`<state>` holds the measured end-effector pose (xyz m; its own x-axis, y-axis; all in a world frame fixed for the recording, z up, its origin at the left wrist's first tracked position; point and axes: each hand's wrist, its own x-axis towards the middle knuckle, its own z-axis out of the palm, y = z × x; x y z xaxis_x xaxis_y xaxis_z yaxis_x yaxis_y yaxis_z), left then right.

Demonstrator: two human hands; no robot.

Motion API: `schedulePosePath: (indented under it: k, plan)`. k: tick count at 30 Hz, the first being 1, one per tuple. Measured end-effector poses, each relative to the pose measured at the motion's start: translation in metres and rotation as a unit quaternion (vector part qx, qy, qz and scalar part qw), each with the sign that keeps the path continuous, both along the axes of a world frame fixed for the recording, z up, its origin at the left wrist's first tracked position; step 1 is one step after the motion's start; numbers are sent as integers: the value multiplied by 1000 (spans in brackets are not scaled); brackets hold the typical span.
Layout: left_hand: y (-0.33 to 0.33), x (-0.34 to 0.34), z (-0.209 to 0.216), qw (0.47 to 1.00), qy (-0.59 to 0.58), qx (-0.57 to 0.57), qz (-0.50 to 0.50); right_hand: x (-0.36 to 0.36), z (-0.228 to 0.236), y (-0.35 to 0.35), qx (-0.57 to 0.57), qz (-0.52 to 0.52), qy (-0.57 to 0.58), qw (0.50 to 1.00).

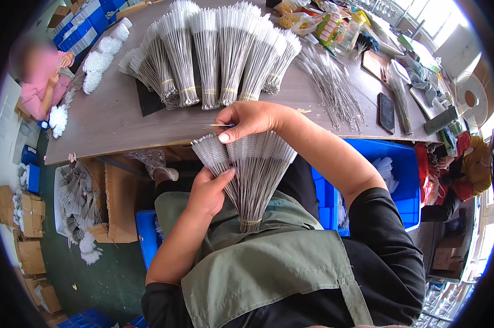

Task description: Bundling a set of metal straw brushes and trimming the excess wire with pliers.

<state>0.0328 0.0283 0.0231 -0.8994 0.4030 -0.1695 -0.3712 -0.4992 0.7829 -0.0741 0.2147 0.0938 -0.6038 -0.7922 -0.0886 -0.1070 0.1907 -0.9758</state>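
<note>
A fanned bundle of thin wire brushes (260, 169) with white bristle heads rests upright against my apron. A rubber band gathers its wire ends at the bottom. My left hand (209, 191) is closed round the wires on the bundle's left side, thumb in front, holding some of the brushes a little apart. Above the bristle heads, my right hand (247, 121) pinches a small, thin, pointed tool (221, 125); its exact kind is too small to tell. Several banded bundles of the same brushes (206, 60) stand on the table just beyond.
Loose wire brushes (334, 87), a phone (386, 113) and a fan (470, 98) are to the right. Blue bins (408, 180) stand below the table edge. At left are a cardboard box (121, 202) and a white tub of brushes (61, 202). A person in pink (39, 82) sits far left.
</note>
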Motion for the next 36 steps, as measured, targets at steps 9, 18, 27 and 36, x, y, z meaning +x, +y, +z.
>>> schedulePosePath:
  k: [9,18,27,36]
  plan:
    - [-6,-1,-11,1000,-6,-18,17,0,3,-4,62,-10,24,998]
    - [-7,0,-9,999,-5,-43,16,4,-1,-4,21,-39,74,996]
    - [-3,-1,-4,1000,-3,-16,5,-2,0,-3,87,5,55,995]
    - [4,-1,2,1000,5,-29,-9,1,7,-5,43,24,92,995]
